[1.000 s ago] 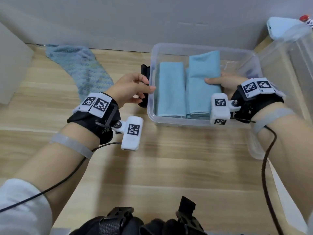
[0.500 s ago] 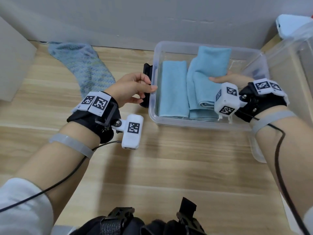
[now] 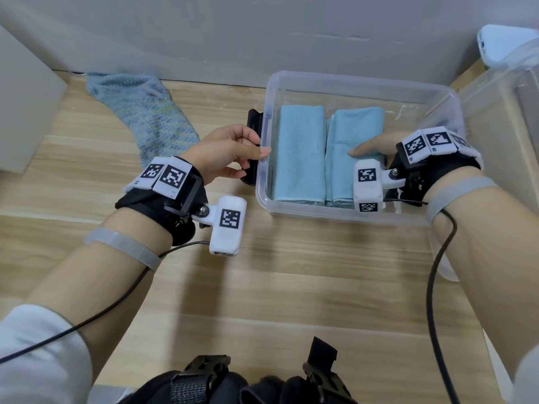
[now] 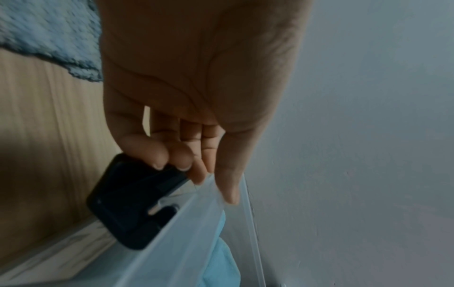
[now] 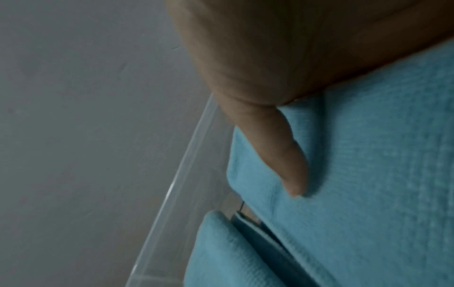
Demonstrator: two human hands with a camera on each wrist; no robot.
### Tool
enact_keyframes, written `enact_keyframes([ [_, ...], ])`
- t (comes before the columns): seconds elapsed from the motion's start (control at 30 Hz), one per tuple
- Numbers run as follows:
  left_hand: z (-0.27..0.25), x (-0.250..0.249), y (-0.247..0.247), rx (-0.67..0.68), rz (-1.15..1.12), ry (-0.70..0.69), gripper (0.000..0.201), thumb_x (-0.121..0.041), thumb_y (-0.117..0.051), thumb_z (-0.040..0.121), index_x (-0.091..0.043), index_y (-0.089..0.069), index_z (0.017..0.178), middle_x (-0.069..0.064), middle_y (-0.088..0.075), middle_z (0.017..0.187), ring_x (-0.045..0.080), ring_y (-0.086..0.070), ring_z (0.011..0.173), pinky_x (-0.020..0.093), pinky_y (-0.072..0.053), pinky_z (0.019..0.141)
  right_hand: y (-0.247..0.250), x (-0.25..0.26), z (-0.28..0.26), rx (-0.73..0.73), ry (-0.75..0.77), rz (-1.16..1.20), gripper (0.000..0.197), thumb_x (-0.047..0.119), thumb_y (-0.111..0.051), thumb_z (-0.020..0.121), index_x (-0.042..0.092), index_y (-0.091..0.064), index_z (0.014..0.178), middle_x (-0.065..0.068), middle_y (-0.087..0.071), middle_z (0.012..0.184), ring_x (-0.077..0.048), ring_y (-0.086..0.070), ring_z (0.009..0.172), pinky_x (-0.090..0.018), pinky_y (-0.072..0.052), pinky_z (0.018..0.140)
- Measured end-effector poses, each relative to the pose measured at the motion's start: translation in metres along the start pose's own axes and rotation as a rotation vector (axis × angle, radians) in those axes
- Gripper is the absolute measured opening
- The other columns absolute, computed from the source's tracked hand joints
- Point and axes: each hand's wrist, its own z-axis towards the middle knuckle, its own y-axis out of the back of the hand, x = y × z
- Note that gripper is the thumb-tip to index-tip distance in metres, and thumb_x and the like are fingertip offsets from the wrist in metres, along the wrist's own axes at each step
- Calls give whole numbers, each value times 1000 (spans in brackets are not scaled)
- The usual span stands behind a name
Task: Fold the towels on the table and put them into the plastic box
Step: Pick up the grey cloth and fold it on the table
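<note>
Head view shows the left hand (image 3: 230,151) gripping the plastic box (image 3: 361,215) by its rim beside the black latch (image 3: 253,150), while the right hand (image 3: 376,147) lies flat, fingers (image 5: 282,155) straight, on the right folded towel (image 3: 354,135) inside, next to the left folded towel (image 3: 300,153). Lifting that palm carelessly could drag the fold open. A knitted blue cloth (image 3: 145,112) lies on the desk (image 3: 291,287) well left, blocking nothing.
</note>
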Motion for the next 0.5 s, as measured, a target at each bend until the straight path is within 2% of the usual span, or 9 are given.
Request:
enact_keyframes([
  [0.03, 0, 0, 0, 0, 1, -1, 22, -16, -72, 77, -24, -53, 85, -15, -60, 54, 4, -47, 54, 21, -44, 56, 0, 2, 1, -69, -2, 12, 108, 51, -88, 27, 13, -51, 122, -8, -66, 110, -25, -64, 97, -37, -52, 86],
  [0.07, 0, 0, -1, 0, 2, -2, 22, -17, -72, 77, -24, -53, 85, -16, -61, 54, 4, -46, 54, 21, -44, 57, -2, 5, -4, -156, 22, 29, 120, 49, -88, 31, 16, -36, 135, -10, -55, 128, -30, -56, 112, -43, -46, 96],
  [0.13, -1, 1, -1, -6, 0, -7, 22, -18, -71, 77, -24, -53, 88, -16, -61, 55, 5, -47, 55, 21, -45, 58, -9, 13, -18, -304, 43, 17, 114, 43, -79, 60, 18, -9, 146, -11, -30, 148, -33, -35, 132, -46, -34, 108],
  [0.2, -2, 2, -1, -22, -8, -20, 22, -20, -72, 77, -24, -54, 89, -16, -60, 57, 5, -47, 56, 21, -45, 59, -12, 19, -26, -333, 76, 41, 104, 38, -70, 75, 19, 2, 147, -10, -16, 154, -33, -21, 140, -42, -25, 112],
  [0.3, -3, 6, -1, -50, -17, -58, 22, -20, -72, 78, -24, -53, 90, -14, -58, 65, 5, -48, 57, 21, -44, 58, -24, 37, -46, -315, 204, 98, 96, 35, -65, 79, 22, 2, 147, -10, -15, 154, -30, -24, 139, -39, -23, 111],
  [0.37, -6, 10, 2, -64, -20, -102, 22, -18, -70, 80, -22, -53, 94, -11, -57, 70, 5, -50, 57, 21, -44, 58, -44, 55, -68, -286, 324, 162, 89, 33, -65, 80, 26, -5, 145, -10, -22, 150, -27, -30, 135, -36, -26, 110],
  [0.43, -10, 16, 11, -67, -27, -146, 21, -14, -67, 82, -22, -53, 95, -10, -56, 70, 5, -52, 57, 22, -44, 58, -69, 75, -93, -253, 460, 295, 71, 23, -62, 83, 27, -21, 141, -6, -43, 130, -22, -42, 125, -32, -32, 104],
  [0.5, -14, 28, 29, -76, -18, -165, 18, -10, -64, 83, -23, -53, 90, -9, -55, 68, 4, -53, 55, 20, -43, 55, -100, 95, -116, -147, 574, 456, 44, 12, -57, 86, 22, -41, 126, -1, -55, 100, -19, -58, 99, -29, -44, 92],
])
